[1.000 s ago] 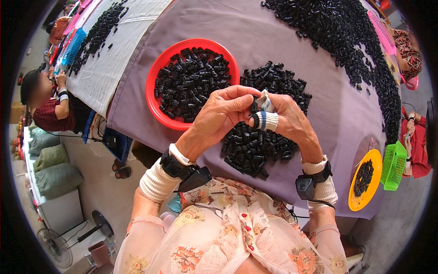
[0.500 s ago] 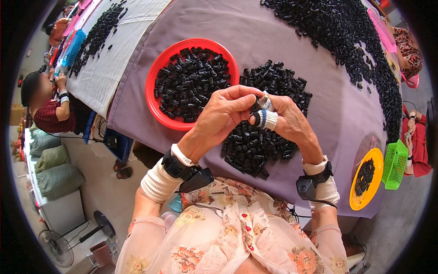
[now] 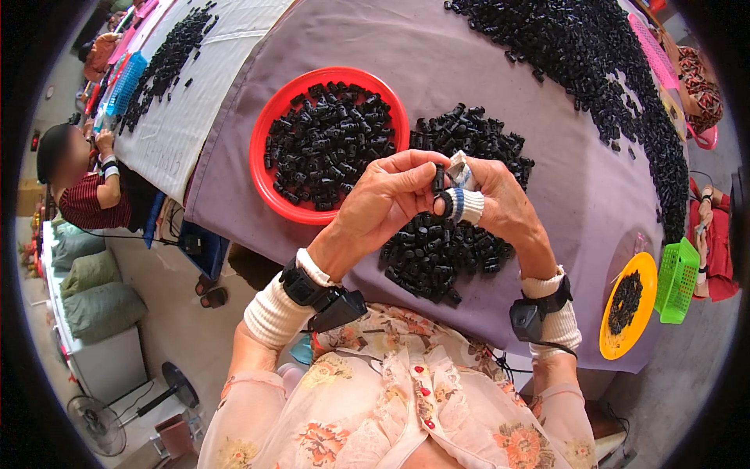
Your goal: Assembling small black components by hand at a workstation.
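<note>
A small black cylindrical plastic part stands upright between my fingertips, over the gap between two loose heaps of similar parts. My left hand pinches it between thumb and forefinger. From the other side, my right hand closes its thumb and forefinger on the same part; both digits wear white cloth covers, the thumb's banded blue and black. To the left, a red round tray is filled with more black parts. One loose heap lies below my hands, and another heap spreads beyond them.
A long bank of black parts covers the table's far right. At the right edge are a yellow plate with small black bits and a green basket. A person works at the white-covered table on the left.
The black part has come more clearly into sight, upright between my fingertips. My right fingers have shifted slightly around it; my left hand is almost still.
</note>
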`<state>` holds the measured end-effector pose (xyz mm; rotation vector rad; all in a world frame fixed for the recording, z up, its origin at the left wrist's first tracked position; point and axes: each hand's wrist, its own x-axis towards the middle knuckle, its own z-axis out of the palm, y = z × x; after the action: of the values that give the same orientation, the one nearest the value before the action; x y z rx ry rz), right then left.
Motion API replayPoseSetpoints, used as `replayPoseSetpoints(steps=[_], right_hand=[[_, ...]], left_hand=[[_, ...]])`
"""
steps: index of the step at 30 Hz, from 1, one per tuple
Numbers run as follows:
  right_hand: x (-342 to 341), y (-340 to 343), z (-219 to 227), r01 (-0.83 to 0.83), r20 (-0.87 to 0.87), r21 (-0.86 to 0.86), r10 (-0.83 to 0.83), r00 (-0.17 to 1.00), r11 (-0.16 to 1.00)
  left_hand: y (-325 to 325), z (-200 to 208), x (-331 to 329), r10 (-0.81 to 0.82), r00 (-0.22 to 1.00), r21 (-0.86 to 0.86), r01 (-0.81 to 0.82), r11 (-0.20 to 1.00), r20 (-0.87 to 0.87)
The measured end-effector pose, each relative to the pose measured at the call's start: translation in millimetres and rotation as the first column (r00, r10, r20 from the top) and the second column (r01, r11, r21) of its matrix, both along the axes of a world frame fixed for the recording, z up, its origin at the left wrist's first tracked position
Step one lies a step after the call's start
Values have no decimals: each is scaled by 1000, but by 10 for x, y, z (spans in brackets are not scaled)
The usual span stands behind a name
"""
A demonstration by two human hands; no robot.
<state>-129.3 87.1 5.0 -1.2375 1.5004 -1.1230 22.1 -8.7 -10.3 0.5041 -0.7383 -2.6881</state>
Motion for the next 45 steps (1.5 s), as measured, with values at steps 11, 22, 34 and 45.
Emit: replayPoseSetpoints(steps=[11,22,34,45], right_hand=[[-23,-16,27,-63,-93,16,65,994,998],[-29,-14,40,-80,-83,3,80,993,997],[21,-7,7,-65,-17,36,66,998,997],[52,-27,104,-64,-80,29,66,995,998]], left_hand=[[-13,-39,17,-33,998,-3,33,999,-45],[-26,-53,14,-47,997,-28,46,999,-60],[0,-18,23,-8,1000,-53,9,999,17],[-9,11,40,-7,1000,-54,6,999,-9]])
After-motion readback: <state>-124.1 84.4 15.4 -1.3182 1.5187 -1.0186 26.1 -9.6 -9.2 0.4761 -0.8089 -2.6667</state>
